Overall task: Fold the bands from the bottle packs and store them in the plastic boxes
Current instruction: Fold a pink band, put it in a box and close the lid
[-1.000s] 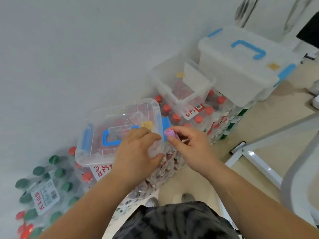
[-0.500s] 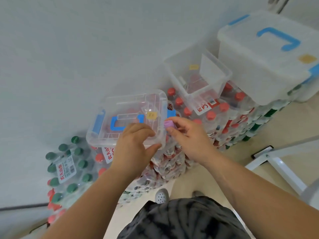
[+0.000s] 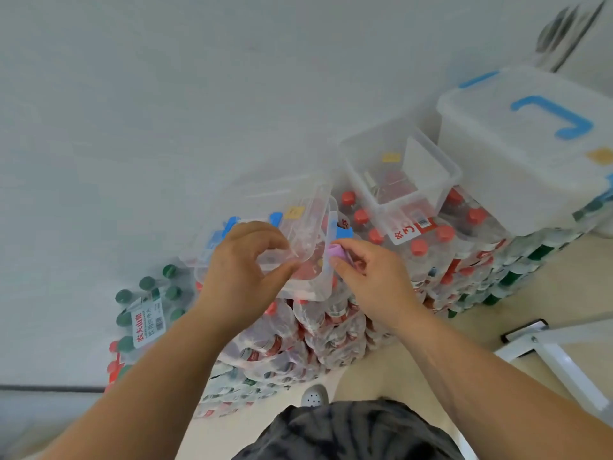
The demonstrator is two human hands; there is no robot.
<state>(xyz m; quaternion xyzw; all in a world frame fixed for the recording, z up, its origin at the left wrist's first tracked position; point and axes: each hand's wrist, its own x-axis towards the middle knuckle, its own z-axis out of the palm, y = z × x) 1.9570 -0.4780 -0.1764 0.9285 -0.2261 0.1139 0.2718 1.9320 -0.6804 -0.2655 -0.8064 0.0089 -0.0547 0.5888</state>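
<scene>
A small clear plastic box [image 3: 308, 287] with blue clips sits on stacked bottle packs [image 3: 318, 327]. My left hand [image 3: 242, 270] grips the near edge of its clear lid [image 3: 298, 224], which is tilted up off the box. My right hand [image 3: 368, 277] pinches a small folded purple band [image 3: 335, 251] right at the box's right rim, beside the blue clip. What lies inside the box is blurred.
An open clear box [image 3: 398, 167] stands on red-capped packs behind. A large lidded white box [image 3: 530, 154] with a blue handle sits at the right. Green-capped bottles [image 3: 146, 303] stand at the left by the wall. A white metal frame [image 3: 547, 346] lies on the floor at the right.
My left hand has lifted the lid of the small box, tilting it up and open. My right hand stays at the box's right edge with the purple band.
</scene>
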